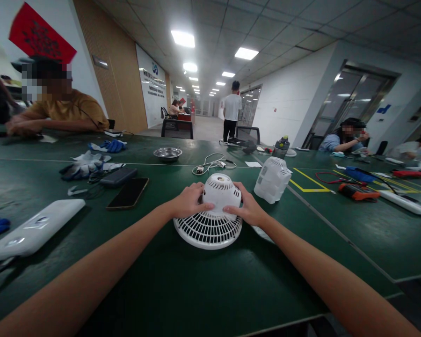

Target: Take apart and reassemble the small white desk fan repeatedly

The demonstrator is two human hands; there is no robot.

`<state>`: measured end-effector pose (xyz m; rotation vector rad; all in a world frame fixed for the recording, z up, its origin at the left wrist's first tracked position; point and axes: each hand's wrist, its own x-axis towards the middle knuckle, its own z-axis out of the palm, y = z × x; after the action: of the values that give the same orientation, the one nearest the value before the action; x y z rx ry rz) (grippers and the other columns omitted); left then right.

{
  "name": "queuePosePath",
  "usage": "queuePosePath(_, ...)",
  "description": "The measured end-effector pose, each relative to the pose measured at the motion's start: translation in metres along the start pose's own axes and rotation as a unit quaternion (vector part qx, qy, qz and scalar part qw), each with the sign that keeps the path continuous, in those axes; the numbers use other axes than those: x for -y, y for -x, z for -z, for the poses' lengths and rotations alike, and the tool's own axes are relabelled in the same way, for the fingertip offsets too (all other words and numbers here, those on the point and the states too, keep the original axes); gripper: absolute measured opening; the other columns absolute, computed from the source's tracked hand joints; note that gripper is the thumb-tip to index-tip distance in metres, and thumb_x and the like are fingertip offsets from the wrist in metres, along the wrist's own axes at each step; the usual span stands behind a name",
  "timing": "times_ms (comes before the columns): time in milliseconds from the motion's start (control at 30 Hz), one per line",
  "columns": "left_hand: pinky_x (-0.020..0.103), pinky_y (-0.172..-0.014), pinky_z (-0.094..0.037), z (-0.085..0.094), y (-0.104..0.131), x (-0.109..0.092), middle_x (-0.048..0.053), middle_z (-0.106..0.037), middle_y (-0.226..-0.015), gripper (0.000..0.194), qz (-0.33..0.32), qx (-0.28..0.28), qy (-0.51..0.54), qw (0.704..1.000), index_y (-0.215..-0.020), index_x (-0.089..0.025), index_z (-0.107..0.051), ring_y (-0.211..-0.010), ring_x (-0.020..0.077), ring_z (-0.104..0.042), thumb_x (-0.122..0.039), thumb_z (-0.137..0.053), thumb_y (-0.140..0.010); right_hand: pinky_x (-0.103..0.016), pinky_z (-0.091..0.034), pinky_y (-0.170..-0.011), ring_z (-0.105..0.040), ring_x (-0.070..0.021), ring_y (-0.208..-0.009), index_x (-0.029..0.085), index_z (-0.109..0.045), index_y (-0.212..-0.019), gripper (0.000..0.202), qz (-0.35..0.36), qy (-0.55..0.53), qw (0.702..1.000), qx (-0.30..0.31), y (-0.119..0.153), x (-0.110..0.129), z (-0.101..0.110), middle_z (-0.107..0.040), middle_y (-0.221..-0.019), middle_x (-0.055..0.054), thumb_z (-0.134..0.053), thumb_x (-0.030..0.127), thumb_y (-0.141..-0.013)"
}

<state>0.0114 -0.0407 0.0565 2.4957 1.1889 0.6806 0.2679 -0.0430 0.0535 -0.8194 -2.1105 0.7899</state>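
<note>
A white fan housing (220, 187) with vent slots sits on top of a round white fan grille (210, 231), which rests on the green table (182, 290). My left hand (191, 201) grips the left side of the housing, its thumb across the front. On the opposite side my right hand (247, 208) holds the same housing, thumb also on the front. The two thumbs are a little apart. Part of a pale flat piece (264, 234) shows under my right forearm. Behind my right hand stands a translucent white plastic part (272, 180).
A phone (128, 193), a dark power bank (119, 177), gloves (86, 166) and a white device (37, 229) lie left. Beyond are a metal bowl (167, 154) and a white cable (214, 164). An orange meter (358, 192) lies right. Several people are around.
</note>
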Motion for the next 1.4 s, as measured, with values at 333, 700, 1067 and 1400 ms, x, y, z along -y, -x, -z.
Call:
queuePosePath(333, 0.05, -0.093, -0.037, 0.0, -0.001, 0.002, 0.015, -0.053, -0.125, 0.07, -0.025, 0.015, -0.033, 0.999, -0.129, -0.019, -0.052, -0.112, 0.0336, -0.049, -0.061, -0.061, -0.074, -0.051, -0.044, -0.099, -0.057, -0.0289, -0.114, 0.024, -0.034, -0.136, 0.075, 0.021, 0.039, 0.999, -0.007, 0.004, -0.001, -0.003, -0.057, -0.127, -0.011, -0.073, 0.043, -0.075)
queuePosePath(700, 0.054, -0.098, -0.038, 0.001, 0.001, -0.005, 0.015, -0.053, -0.133, 0.088, -0.045, -0.032, 0.075, 0.996, -0.15, -0.025, -0.016, -0.118, 0.0328, -0.053, -0.039, -0.064, -0.078, -0.047, -0.053, -0.076, -0.065, -0.0262, -0.08, 0.026, -0.006, -0.151, 0.093, 0.053, 0.116, 0.991, 0.035, 0.007, 0.004, 0.013, -0.066, -0.106, -0.009, -0.062, 0.049, -0.081)
queuePosePath(1067, 0.051, -0.095, -0.043, -0.007, 0.005, -0.036, 0.017, -0.044, -0.137, 0.111, -0.082, -0.087, 0.052, 0.991, -0.149, -0.026, -0.005, -0.112, 0.0356, -0.055, -0.04, -0.074, -0.064, -0.036, -0.052, -0.064, -0.058, -0.0176, -0.061, 0.027, -0.014, -0.149, 0.087, 0.054, 0.099, 0.991, 0.074, 0.008, 0.01, 0.011, -0.066, -0.088, -0.002, -0.061, 0.033, -0.076)
queuePosePath(1400, 0.046, -0.084, -0.048, -0.008, 0.007, -0.04, 0.015, -0.048, -0.124, 0.104, -0.066, -0.112, 0.023, 0.991, -0.144, -0.023, -0.009, -0.096, 0.0303, -0.058, -0.035, -0.072, -0.062, -0.035, -0.051, -0.063, -0.057, -0.0171, -0.059, 0.027, -0.015, -0.149, 0.093, 0.055, 0.117, 0.989, 0.071, 0.007, 0.014, 0.008, -0.063, -0.078, 0.001, -0.064, 0.023, -0.07)
